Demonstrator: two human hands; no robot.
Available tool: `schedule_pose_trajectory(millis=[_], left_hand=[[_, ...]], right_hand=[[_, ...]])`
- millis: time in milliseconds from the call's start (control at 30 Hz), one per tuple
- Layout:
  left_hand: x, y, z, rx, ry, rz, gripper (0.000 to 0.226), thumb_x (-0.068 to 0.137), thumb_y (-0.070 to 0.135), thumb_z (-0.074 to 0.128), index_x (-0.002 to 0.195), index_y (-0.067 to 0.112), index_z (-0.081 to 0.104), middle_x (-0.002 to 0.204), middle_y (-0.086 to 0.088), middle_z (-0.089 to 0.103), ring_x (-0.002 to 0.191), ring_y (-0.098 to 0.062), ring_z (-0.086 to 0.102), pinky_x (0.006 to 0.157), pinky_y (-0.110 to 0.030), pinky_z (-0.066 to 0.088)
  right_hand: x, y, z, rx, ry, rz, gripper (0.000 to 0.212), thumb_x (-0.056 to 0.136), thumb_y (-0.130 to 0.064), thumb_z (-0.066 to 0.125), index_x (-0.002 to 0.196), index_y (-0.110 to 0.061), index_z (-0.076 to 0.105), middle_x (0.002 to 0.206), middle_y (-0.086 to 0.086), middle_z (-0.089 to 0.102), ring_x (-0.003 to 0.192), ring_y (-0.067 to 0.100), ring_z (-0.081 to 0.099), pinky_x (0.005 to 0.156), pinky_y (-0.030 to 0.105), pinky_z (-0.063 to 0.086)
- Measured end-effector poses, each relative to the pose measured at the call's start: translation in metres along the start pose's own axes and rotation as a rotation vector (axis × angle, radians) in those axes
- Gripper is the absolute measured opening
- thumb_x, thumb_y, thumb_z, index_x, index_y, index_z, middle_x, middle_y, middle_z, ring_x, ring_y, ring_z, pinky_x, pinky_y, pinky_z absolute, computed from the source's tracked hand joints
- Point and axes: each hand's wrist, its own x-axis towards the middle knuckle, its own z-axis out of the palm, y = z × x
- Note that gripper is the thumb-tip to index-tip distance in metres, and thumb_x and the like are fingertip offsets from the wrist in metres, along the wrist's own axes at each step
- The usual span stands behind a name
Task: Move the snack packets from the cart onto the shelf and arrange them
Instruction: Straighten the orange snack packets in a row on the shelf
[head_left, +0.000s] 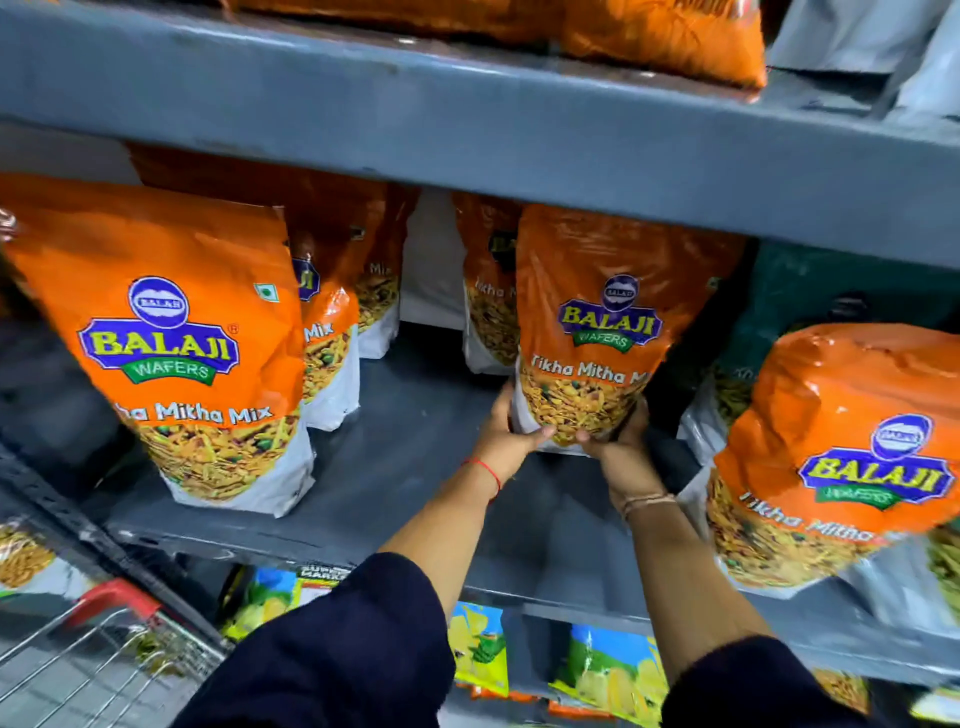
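An orange snack packet (608, 312) stands upright in the middle of the grey shelf (405, 467). My left hand (506, 436) grips its lower left corner and my right hand (621, 441) grips its lower right, both at the packet's base. More orange packets of the same kind stand on the shelf: a large one at the front left (171, 343), two behind it (332, 332), one behind the held packet (488, 291), and one leaning at the right (841, 452). The wire cart (104, 654) with a red handle is at the lower left.
The upper shelf board (467, 130) hangs low over the packets, with another orange packet (649, 36) on top. Yellow and green packets (608, 670) fill the shelf below. A dark green packet (810, 306) stands at the back right. A bare gap lies between the left packets and the held one.
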Motion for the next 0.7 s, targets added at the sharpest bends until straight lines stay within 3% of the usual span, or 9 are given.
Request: schedule_pose_trajectory(millis=[100, 200, 267, 400, 567, 700], left_hand=[[-0.007, 0.0, -0.014, -0.064, 0.063, 0.03, 0.068, 0.079, -0.006, 0.061, 0.137, 0.014, 0.031, 0.137, -0.007, 0.045, 0.129, -0.026, 0.04, 0.108, -0.038, 0.035], [-0.013, 0.001, -0.031, -0.05, 0.128, 0.032, 0.067, 0.081, -0.003, 0.06, 0.138, 0.017, 0.031, 0.141, -0.011, 0.044, 0.13, -0.026, 0.04, 0.111, -0.048, 0.032], [-0.017, 0.002, -0.042, -0.04, 0.136, 0.038, 0.066, 0.082, -0.001, 0.059, 0.139, 0.018, 0.031, 0.141, -0.011, 0.045, 0.129, -0.026, 0.041, 0.111, -0.049, 0.033], [-0.021, 0.003, -0.057, -0.007, 0.145, 0.04, 0.064, 0.083, 0.002, 0.058, 0.138, 0.021, 0.032, 0.138, -0.01, 0.048, 0.126, -0.026, 0.045, 0.11, -0.049, 0.035], [-0.023, 0.003, -0.06, 0.091, 0.152, 0.001, 0.065, 0.083, 0.007, 0.06, 0.139, 0.018, 0.028, 0.139, -0.011, 0.047, 0.127, -0.027, 0.044, 0.11, -0.046, 0.035], [-0.048, -0.001, -0.047, 0.297, 0.404, -0.025, 0.075, 0.079, 0.02, 0.067, 0.141, 0.012, 0.025, 0.144, -0.013, 0.04, 0.132, -0.029, 0.039, 0.108, -0.038, 0.034]], right_hand=[[-0.01, -0.002, 0.018, 0.02, -0.036, 0.007, 0.087, 0.075, 0.019, 0.056, 0.141, -0.01, 0.007, 0.146, 0.015, 0.029, 0.122, 0.016, 0.035, 0.096, 0.022, 0.033], [-0.016, -0.002, 0.037, 0.011, -0.051, -0.026, 0.082, 0.075, 0.018, 0.057, 0.139, -0.004, 0.01, 0.143, 0.02, 0.033, 0.118, 0.017, 0.037, 0.087, 0.014, 0.034], [-0.018, -0.002, 0.048, 0.005, -0.062, -0.037, 0.08, 0.075, 0.017, 0.058, 0.138, -0.003, 0.013, 0.141, 0.021, 0.034, 0.116, 0.017, 0.037, 0.087, 0.014, 0.035], [-0.021, 0.001, 0.063, -0.037, -0.072, -0.037, 0.081, 0.074, 0.013, 0.061, 0.138, -0.005, 0.014, 0.14, 0.02, 0.035, 0.119, 0.018, 0.037, 0.1, 0.03, 0.034], [-0.024, -0.001, 0.064, -0.045, -0.063, -0.014, 0.087, 0.074, 0.008, 0.065, 0.14, -0.006, 0.01, 0.145, 0.017, 0.03, 0.128, 0.02, 0.034, 0.101, 0.025, 0.033], [-0.063, 0.009, 0.043, -0.216, 0.018, -0.023, 0.083, 0.076, -0.005, 0.069, 0.14, -0.003, 0.017, 0.15, 0.017, 0.022, 0.139, 0.024, 0.02, 0.116, 0.04, 0.02]])
